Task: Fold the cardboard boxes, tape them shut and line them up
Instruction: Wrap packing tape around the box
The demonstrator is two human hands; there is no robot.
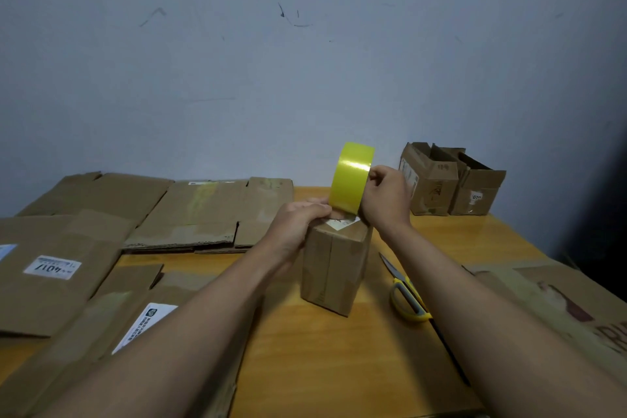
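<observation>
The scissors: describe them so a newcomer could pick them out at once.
Start at the wooden table and find the small upright box under the person's hands. Just to its right, the scissors lie flat on the bare wood, blades pointing toward the wall. Their yellow handles mark them out: everything else lying flat on the table is brown cardboard.
</observation>
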